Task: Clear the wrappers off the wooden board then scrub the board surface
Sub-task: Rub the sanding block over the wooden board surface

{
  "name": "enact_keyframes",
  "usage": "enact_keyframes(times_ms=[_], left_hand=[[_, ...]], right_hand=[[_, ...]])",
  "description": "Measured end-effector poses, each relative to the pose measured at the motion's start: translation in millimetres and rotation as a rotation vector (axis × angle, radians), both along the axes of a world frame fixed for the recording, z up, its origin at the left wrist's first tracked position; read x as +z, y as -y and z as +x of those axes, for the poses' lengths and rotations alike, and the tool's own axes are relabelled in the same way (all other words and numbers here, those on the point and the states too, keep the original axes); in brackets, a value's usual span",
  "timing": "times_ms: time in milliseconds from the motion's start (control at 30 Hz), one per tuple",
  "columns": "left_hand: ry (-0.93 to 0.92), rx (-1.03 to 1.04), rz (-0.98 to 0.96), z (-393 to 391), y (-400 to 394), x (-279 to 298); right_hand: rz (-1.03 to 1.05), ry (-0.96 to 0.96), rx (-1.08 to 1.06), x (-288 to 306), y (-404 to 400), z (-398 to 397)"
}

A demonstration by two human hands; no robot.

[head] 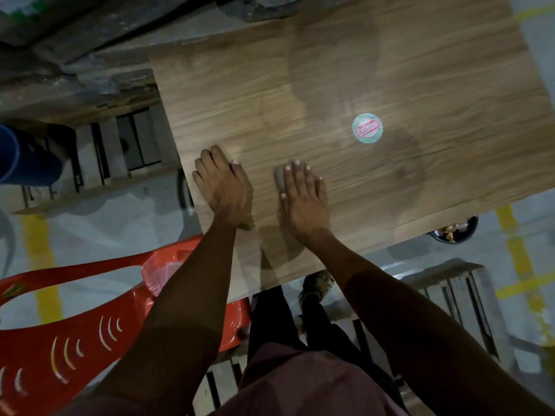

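The wording on the round sticker (367, 127) was too blurred to read. Beyond it, the wooden board (420, 70) ran off the picture's top and right edges. Near the sticker, the right hand (303, 193) covered something grey, too hidden to identify.

Open board (345, 85) from 10 to 2 o'clock; only a round sticker (367, 127) at 1. Red chair (90, 310) crowding 8, bin (455, 231) at 4.

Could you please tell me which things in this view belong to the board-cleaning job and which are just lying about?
Part of the job:
wooden board
round wrapper lying on it
left hand and right hand, both flat on the board

Just lying about:
red plastic chair
blue barrel
dark bin of scraps
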State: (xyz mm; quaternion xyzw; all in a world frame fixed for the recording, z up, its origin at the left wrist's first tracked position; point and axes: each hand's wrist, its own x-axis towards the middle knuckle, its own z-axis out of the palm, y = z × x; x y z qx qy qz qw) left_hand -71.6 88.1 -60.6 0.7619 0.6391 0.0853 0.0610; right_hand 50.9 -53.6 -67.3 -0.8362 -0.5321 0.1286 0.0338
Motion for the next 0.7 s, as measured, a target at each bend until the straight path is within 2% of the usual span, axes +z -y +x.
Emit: enact_keyframes(times_ms=[67,100,267,333,500,567,700], left_hand=[[0.005,0.029,-0.002,5.1,-9.4,0.1],[0.001,0.043,-0.006,6.9,-14.0,-0.2],[0.047,0.084,-0.001,8.9,-25.9,-4.2],[0.054,0.084,0.002,8.2,-24.7,-4.9],[0.100,0.069,-0.021,10.5,-28.1,-4.4],[0.078,0.075,-0.020,11.0,-27.4,-2.7],[0.025,0.059,-0.034,11.9,-30.1,0.6]], right_hand=[[-0.024,-0.048,-0.185,3.1,-16.9,-12.9],[-0.031,-0.064,-0.211,5.2,-22.2,-23.3],[-0.004,-0.012,0.041,10.5,-20.5,-24.9],[0.019,0.037,0.044,8.9,-20.5,-10.9],[0.028,-0.023,-0.258,7.8,-43.1,-7.8],[0.010,-0.062,-0.190,8.7,-52.2,-18.7],[-0.016,-0.047,0.178,9.2,-60.0,-14.2]])
